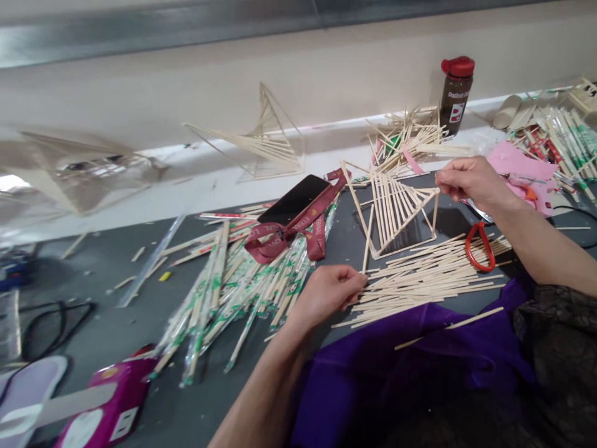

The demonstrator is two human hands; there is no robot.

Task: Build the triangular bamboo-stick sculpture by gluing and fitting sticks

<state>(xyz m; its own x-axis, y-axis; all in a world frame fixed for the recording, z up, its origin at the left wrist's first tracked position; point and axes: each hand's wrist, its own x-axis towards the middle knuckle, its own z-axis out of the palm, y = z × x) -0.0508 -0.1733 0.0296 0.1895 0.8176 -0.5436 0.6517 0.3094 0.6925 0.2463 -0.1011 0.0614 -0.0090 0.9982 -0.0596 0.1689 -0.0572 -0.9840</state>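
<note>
A frame built of thin wooden sticks [389, 211] stands on the grey table in front of me. My right hand [461, 180] is closed in a pinch at the frame's upper right corner. Lower down, my left hand [336, 287] has its fingers closed on the lower end of a single stick [368, 239], which slants up along the frame's left side. Loose wooden sticks [420, 280] lie in a pile just below the frame. Orange-red scissor handles [480, 247] rest on the pile's right part.
Wrapped sticks [252, 280], a phone [293, 199] and a red ribbon [280, 242] lie left of the frame. Behind are another stick frame [265, 146], a stick heap [410, 137] and a dark bottle [457, 96]. Purple cloth [373, 379] lies nearest me; a magenta object [109, 398] sits lower left.
</note>
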